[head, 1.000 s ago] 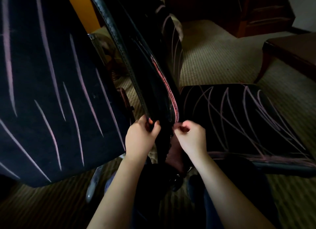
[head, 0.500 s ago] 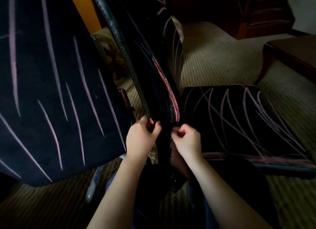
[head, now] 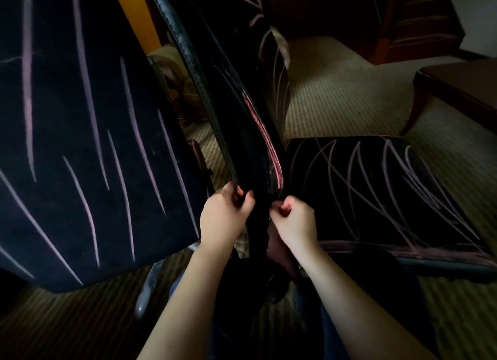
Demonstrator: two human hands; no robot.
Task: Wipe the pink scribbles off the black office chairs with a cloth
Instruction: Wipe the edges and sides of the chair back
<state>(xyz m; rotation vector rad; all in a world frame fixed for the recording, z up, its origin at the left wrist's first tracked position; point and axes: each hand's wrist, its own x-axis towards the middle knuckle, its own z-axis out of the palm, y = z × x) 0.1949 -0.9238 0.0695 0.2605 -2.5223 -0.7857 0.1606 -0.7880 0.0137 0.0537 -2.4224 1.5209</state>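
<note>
Both hands meet at the bottom of a black chair back (head: 231,104) that I see almost edge-on, rising from mid-view toward the top left. My left hand (head: 227,215) grips its stitched rim (head: 212,123), thumb on the near face and fingers wrapped behind. My right hand (head: 295,222) sits just beside it, knuckles up. Its fingers are curled tight and its thumb is pressed to the forefinger, right under the back's other rim (head: 265,133), which is smeared pink. Whether that hand pinches the rim, a cloth or nothing, I cannot tell. Both forearms run up from the bottom edge, converging toward the hands.

Room is tight on the left. A second chair's broad dark panel (head: 80,144), marked with long pink strokes (head: 27,90), stands close beside the gripped back, and only a narrow gap of floor shows between them. A chrome leg (head: 146,289) pokes out beneath that panel, near my left forearm.

To the right a black seat (head: 336,211) spreads out flat, crossed by looping pink scribbles (head: 419,187), its near corner just beside my right wrist. Beyond the seat, striped carpet (head: 336,96) stretches to a dark wooden desk (head: 457,82) at the right edge and a wooden cabinet (head: 403,18) at the top.
</note>
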